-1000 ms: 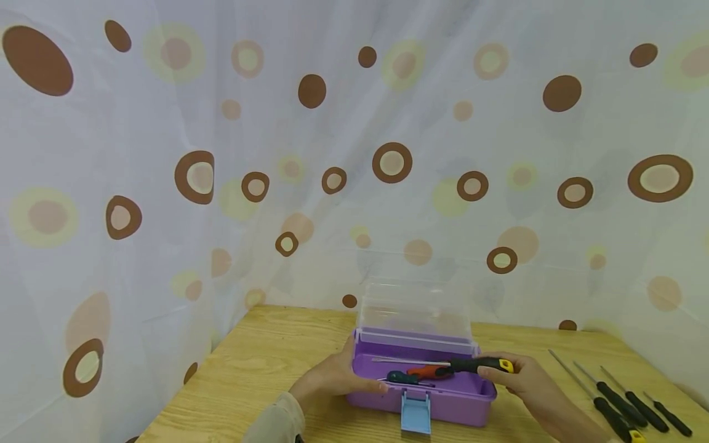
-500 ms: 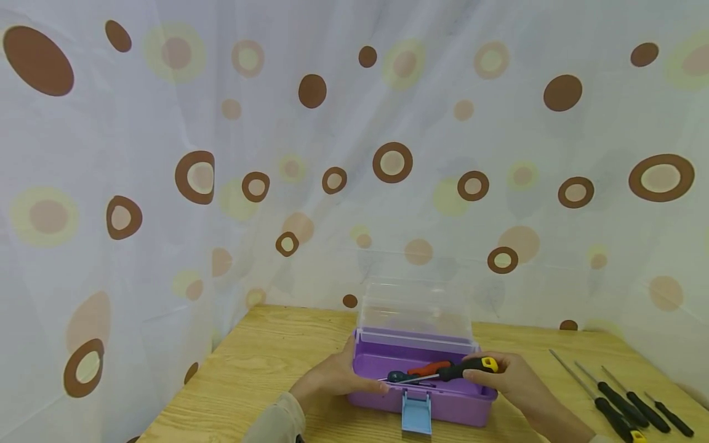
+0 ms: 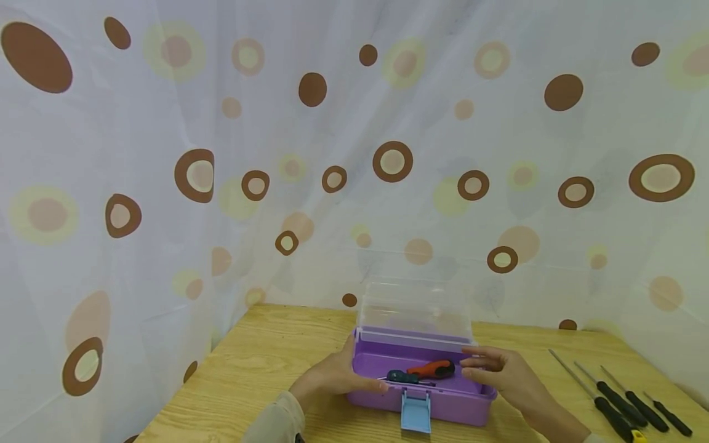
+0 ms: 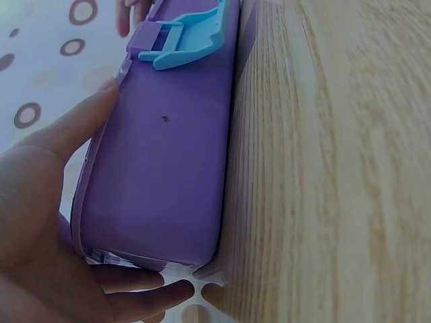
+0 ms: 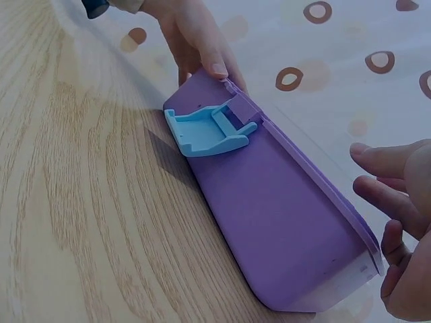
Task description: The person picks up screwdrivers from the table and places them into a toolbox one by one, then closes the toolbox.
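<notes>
A purple toolbox [image 3: 457,408] stands on the wooden table, its clear lid [image 3: 418,307] raised at the back and its blue latch [image 3: 416,415] hanging down in front. My left hand [image 3: 335,374] grips the box's left end, thumb over the front rim and fingers round the side. Inside lie a red-and-black screwdriver [image 3: 432,369] and a dark green-handled one [image 3: 402,376], partly hidden by the front wall. Over the right end hovers my right hand [image 3: 512,375], fingers loosely bent with nothing held. The black-and-yellow screwdriver seen earlier is out of sight, as the front wall hides part of the inside.
Several black-handled screwdrivers [image 3: 623,404] lie side by side on the table [image 3: 288,338] to the right of the box, one with a yellow end. A white curtain [image 3: 332,123] with brown and yellow circles hangs behind and at both sides.
My right hand lowered the black-and-yellow screwdriver into the toolbox, tip tilting toward the front, and let go of it. The left hand has stayed on the box.
</notes>
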Demonstrator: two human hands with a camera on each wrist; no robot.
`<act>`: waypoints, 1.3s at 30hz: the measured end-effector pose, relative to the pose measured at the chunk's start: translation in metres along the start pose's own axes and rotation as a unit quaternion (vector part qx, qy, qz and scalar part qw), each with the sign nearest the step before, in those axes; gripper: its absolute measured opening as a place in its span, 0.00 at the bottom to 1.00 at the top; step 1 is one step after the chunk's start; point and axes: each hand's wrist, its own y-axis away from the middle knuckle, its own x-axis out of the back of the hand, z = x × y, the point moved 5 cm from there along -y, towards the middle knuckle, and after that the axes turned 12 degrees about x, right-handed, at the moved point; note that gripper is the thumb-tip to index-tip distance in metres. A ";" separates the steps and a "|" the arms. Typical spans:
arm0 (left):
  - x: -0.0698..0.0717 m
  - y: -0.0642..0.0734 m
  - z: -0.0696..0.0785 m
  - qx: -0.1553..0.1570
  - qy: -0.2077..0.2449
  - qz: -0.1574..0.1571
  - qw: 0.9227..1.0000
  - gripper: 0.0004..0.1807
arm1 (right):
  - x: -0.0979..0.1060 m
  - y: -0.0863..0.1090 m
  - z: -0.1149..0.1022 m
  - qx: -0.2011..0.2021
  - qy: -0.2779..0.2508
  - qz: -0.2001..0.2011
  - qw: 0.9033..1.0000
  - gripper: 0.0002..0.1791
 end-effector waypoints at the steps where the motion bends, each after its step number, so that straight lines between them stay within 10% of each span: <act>1: 0.000 0.000 0.000 -0.002 0.000 -0.001 1.000 0.74 | 0.001 0.000 0.000 0.002 0.000 0.001 1.000 0.33; 17: 0.001 0.000 -0.001 0.002 -0.007 -0.003 1.000 0.73 | 0.026 -0.002 -0.010 0.010 -0.076 0.021 0.997 0.21; 39: 0.000 -0.002 -0.001 0.014 0.008 -0.003 1.000 0.74 | 0.036 0.010 -0.014 0.066 -0.114 -0.079 0.988 0.23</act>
